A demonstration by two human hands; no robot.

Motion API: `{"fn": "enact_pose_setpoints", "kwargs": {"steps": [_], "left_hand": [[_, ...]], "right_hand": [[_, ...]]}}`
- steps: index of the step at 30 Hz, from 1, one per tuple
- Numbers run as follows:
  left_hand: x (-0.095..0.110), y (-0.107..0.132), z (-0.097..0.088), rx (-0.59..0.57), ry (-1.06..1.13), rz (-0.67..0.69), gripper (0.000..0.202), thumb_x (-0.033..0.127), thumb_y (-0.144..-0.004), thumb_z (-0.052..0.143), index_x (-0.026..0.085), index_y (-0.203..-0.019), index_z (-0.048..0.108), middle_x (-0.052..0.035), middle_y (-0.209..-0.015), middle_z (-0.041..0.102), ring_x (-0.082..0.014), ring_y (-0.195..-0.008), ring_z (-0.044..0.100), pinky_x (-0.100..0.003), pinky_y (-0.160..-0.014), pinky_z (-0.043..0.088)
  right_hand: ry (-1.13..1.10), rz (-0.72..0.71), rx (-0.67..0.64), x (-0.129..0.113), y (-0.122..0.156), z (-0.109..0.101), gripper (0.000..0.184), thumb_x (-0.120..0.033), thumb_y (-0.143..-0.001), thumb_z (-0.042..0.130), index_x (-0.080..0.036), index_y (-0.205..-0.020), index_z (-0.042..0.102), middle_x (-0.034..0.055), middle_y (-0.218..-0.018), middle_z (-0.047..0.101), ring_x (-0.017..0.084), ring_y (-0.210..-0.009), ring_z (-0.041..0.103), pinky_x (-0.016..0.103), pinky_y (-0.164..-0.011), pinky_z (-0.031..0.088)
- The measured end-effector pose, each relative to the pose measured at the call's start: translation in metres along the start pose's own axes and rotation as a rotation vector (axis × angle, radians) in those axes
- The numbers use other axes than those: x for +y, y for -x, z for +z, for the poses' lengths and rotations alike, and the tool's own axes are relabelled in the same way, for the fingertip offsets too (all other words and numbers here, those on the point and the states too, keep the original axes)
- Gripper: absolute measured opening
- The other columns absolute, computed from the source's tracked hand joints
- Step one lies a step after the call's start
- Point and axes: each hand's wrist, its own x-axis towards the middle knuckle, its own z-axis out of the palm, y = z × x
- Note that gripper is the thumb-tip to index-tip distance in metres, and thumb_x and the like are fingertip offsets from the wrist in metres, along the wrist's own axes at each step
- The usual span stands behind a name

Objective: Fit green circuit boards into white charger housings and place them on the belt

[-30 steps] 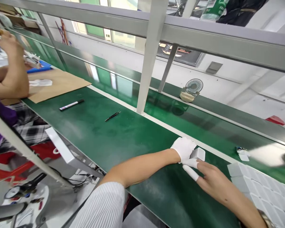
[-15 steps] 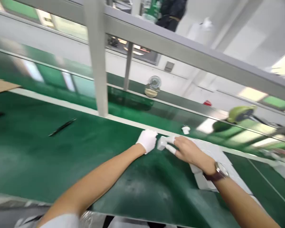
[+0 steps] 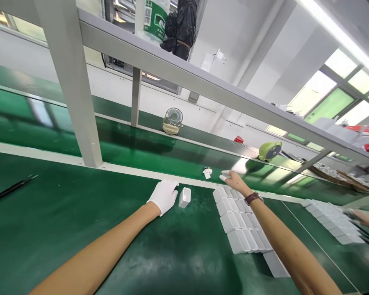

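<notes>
My left hand [image 3: 164, 197], in a white glove, rests on the green bench with its fingers curled; what they hold, if anything, is hidden. Just right of it, apart from the fingers, a small white open-topped box [image 3: 185, 197] stands upright. My right hand [image 3: 236, 181], with white finger cots, reaches over the bench's far edge. Its fingers stretch forward, apart, with nothing between them. On the green belt left of those fingertips lies a small white part [image 3: 207, 173] with dark bits at its top. Beneath my right forearm are rows of white boxes [image 3: 233, 221].
Black tweezers [image 3: 10, 190] lie at the left. A grey shelf post [image 3: 69, 82] rises from the bench edge, and a shelf beam [image 3: 203, 76] crosses above. Beyond are a small fan [image 3: 174, 119] and a green fan [image 3: 269, 151]. At right, another person's hand [image 3: 367, 219] is near more white boxes [image 3: 332, 221].
My right hand has left the small white box and moved forward over the edge. The box now stands by itself. The view has swung right; my left hand stays beside the box.
</notes>
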Motion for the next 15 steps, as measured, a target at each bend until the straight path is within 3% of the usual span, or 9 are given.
{"fn": "enact_pose_setpoints", "kwargs": {"steps": [3,7,9,12,15], "left_hand": [[-0.001,0.000,-0.001,-0.003,0.032,-0.004,0.030,0.024,-0.093,0.048,0.019,-0.115,0.067,-0.0123,-0.106,0.070,-0.0312,-0.101,0.060,-0.042,-0.092,0.044],[0.002,0.007,-0.006,0.032,0.217,0.019,0.040,0.035,-0.100,0.036,0.020,-0.125,0.062,-0.0099,-0.119,0.067,-0.0277,-0.110,0.059,-0.041,-0.100,0.044],[0.006,0.013,-0.009,0.000,0.296,0.052,0.052,0.049,-0.092,0.052,0.023,-0.138,0.054,-0.0090,-0.129,0.063,-0.0286,-0.117,0.056,-0.040,-0.102,0.044],[0.012,0.021,-0.011,-0.122,0.290,0.092,0.093,0.060,-0.069,0.075,0.028,-0.150,0.041,-0.0099,-0.138,0.056,-0.0343,-0.121,0.053,-0.043,-0.102,0.046],[0.013,0.023,-0.011,-0.153,0.283,0.060,0.092,0.055,-0.069,0.076,0.028,-0.150,0.041,-0.0098,-0.133,0.059,-0.0346,-0.119,0.054,-0.044,-0.100,0.046]], "right_hand": [[0.031,-0.061,-0.061,-0.020,-0.019,0.023,0.043,-0.028,-0.092,0.059,-0.007,-0.129,0.058,0.0180,-0.124,0.066,0.026,-0.109,0.067,0.035,-0.094,0.053],[0.119,-0.111,-0.123,-0.051,-0.044,0.054,0.036,-0.029,-0.088,0.066,-0.010,-0.119,0.062,0.0170,-0.120,0.065,0.026,-0.104,0.065,0.039,-0.093,0.051],[0.159,-0.124,-0.133,-0.064,-0.053,0.067,0.035,-0.030,-0.090,0.066,-0.012,-0.119,0.061,0.0155,-0.122,0.063,0.025,-0.104,0.063,0.042,-0.093,0.050],[0.186,-0.146,-0.134,-0.079,-0.062,0.074,0.027,-0.030,-0.092,0.064,-0.013,-0.113,0.062,0.0119,-0.121,0.062,0.023,-0.103,0.062,0.044,-0.092,0.051],[0.144,-0.209,-0.137,-0.087,-0.063,0.064,0.017,-0.023,-0.093,0.060,-0.011,-0.103,0.065,0.0123,-0.108,0.068,0.022,-0.097,0.064,0.038,-0.089,0.051]]}}
